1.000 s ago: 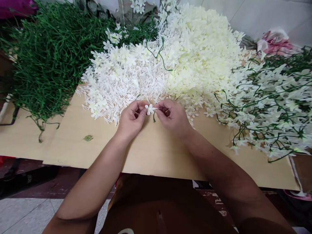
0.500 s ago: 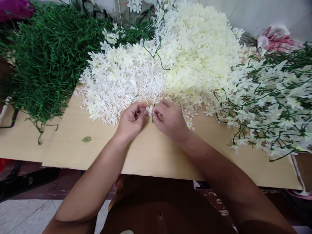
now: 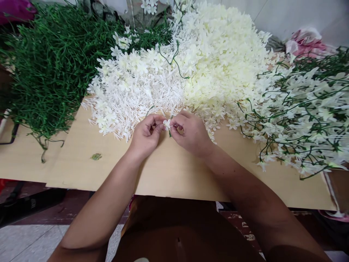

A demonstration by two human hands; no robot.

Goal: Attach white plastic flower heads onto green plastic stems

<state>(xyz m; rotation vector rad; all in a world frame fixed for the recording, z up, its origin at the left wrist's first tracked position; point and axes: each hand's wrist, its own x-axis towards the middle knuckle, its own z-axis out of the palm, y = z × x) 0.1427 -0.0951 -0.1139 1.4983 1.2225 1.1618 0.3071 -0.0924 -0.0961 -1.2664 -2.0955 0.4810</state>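
Far to the left of the fingers, a dense heap of green stems (image 3: 54,69) is piled. Nearer, also to their left, a small dried scrap (image 3: 96,156) is seen lying on the tan counter (image 3: 174,174). Just beyond the fingers, a bank of white flowers (image 3: 136,87) is spread, thin stalks turned towards them. A single white flower (image 3: 166,124) is held between the two hands, pinched by the thumb and finger of the left hand (image 3: 145,134). A short green piece (image 3: 170,134) shows below the fingertips. The flower's stalk is pinched by the fingers of the right hand (image 3: 192,133). Beyond these, a tall creamy heap (image 3: 223,54) is stacked; farther right, flowered green sprays (image 3: 300,120) are laid, with a pink-and-white cloth (image 3: 308,42) behind.
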